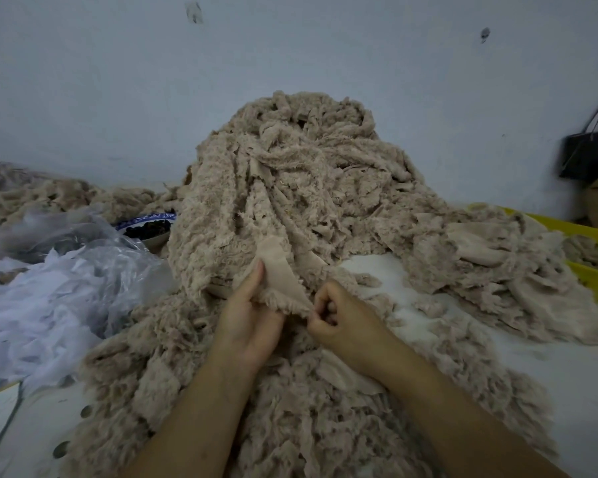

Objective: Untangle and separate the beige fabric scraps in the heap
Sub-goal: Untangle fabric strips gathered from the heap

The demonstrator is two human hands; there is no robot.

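Observation:
A tall heap of beige fleecy fabric scraps (290, 174) rises in the middle and spreads toward me and to the right. A single beige scrap (282, 274), smooth side up with a frayed lower edge, stretches between my hands just below the heap's foot. My left hand (249, 315) holds its left side, thumb on top near the upper edge. My right hand (339, 315) is curled and pinches the scrap's lower right corner. More beige scraps (290, 408) lie under my forearms.
White fabric pieces and crumpled clear plastic (59, 281) sit at the left. A blue-patterned bowl (149, 225) holds dark contents behind them. A yellow crate (587, 250) stands at the right with beige scraps draped over it. A black bag (591, 146) hangs on the wall.

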